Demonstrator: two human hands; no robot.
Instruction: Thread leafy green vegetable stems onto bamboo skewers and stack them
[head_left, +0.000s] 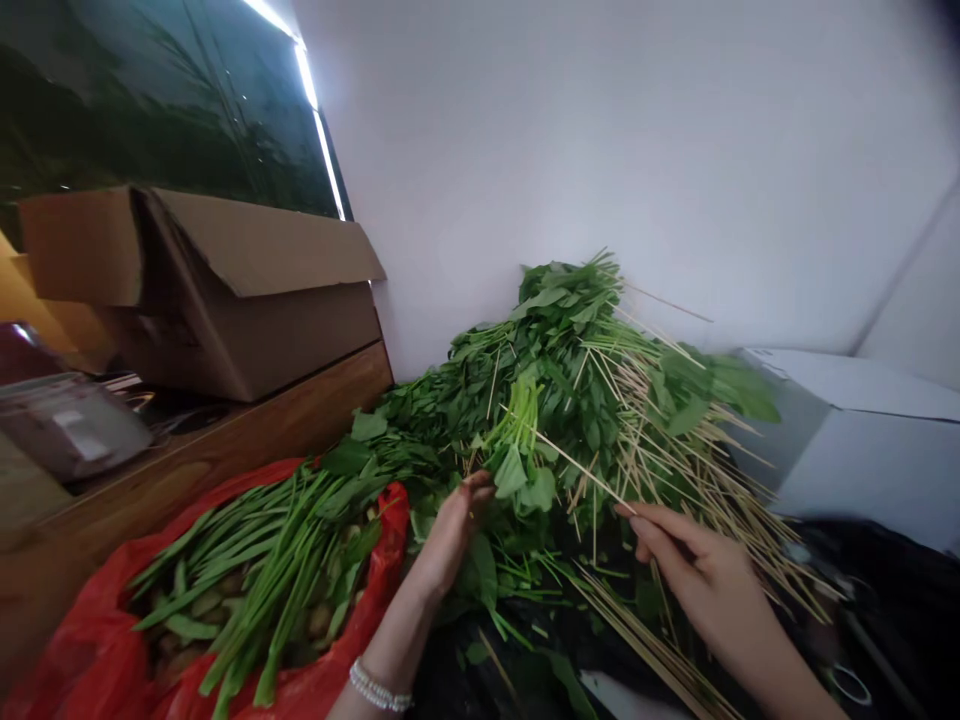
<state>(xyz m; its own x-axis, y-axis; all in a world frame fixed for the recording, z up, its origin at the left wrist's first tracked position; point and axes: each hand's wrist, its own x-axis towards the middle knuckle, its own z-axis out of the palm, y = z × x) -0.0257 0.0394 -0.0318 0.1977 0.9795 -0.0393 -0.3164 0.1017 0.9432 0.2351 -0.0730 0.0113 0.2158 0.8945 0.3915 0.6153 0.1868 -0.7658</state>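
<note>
My right hand (690,555) pinches a thin wooden skewer (581,465) between thumb and fingers. Its far end reaches the pale stems of a small bunch of leafy greens (523,425), stems up and leaves hanging down. At the lower left of that bunch, my left hand (456,525) closes on its leaves, the fingertips partly hidden. Behind both hands rises a large heap of leafy greens (551,370), with many skewers (697,460) sticking out on its right side. More loose skewers (637,640) lie below my right hand.
At the left, a red plastic bag (97,640) holds long green stalks (281,560) and small roundish brownish things. An open cardboard box (285,320) stands on a wooden surface (330,395). A white box (877,440) and black plastic (892,560) are at the right, before a white wall.
</note>
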